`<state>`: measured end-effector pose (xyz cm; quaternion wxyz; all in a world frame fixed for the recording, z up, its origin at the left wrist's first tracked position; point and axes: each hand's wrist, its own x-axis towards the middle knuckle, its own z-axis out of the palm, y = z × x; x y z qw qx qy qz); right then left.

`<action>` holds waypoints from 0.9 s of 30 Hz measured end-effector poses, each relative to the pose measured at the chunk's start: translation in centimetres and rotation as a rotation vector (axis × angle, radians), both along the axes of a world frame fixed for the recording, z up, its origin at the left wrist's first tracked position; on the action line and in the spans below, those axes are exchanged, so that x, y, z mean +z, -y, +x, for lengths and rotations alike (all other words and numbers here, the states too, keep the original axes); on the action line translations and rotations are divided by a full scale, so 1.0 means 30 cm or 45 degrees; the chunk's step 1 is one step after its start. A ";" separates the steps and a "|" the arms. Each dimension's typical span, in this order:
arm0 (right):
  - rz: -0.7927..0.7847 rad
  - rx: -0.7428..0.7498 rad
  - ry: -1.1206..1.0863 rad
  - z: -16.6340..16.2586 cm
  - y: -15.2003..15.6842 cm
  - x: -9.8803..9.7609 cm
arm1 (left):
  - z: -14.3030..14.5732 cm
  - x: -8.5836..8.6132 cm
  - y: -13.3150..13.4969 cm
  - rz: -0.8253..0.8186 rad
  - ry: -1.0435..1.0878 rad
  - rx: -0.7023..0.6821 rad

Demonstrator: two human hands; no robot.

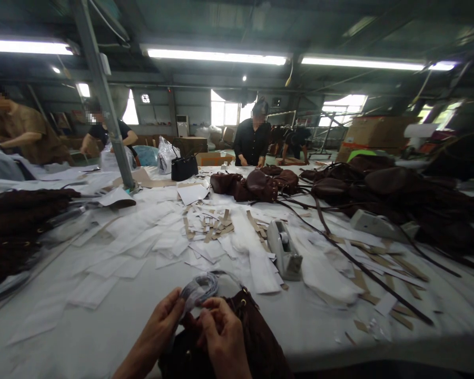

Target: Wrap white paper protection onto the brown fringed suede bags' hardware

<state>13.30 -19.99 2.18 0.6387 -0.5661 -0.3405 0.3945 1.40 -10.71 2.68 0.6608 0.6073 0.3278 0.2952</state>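
A dark brown leather bag point(263, 337) with brass eyelets lies at the table's near edge, right in front of me. Over its top, my left hand point(168, 313) grips a coiled strap point(205, 286) that looks wrapped in clear plastic. My right hand point(223, 329) is closed at the bag's upper edge, thumb and fingers pinched together beside the coil. What sits between those fingertips is too small to make out. Beyond the bag stands a grey tape dispenser point(286, 252).
White paper sheets point(130, 252) and brown card strips point(211, 226) litter the table. Brown bags are piled at right point(379, 184), centre point(256, 184) and left point(19, 226). A metal post point(106, 95) rises at left. Several people work across the table, one in a black shirt point(252, 139).
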 end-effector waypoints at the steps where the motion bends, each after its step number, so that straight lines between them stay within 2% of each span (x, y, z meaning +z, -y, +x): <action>1: -0.018 0.008 0.007 0.006 0.002 0.005 | -0.005 0.000 -0.002 0.035 -0.022 -0.020; 5: -0.001 0.088 -0.098 0.007 -0.001 0.021 | -0.001 0.000 0.007 0.229 -0.090 -0.119; 12: 0.135 -0.032 -0.457 -0.026 -0.034 -0.012 | 0.019 0.026 0.037 0.363 -0.138 -0.220; 20: 0.072 -0.101 -0.390 -0.034 -0.025 -0.023 | -0.006 -0.009 0.018 0.293 -0.086 -0.279; 27: 0.125 -0.048 -0.394 -0.058 -0.018 0.004 | -0.024 -0.031 0.040 -0.002 0.089 -0.199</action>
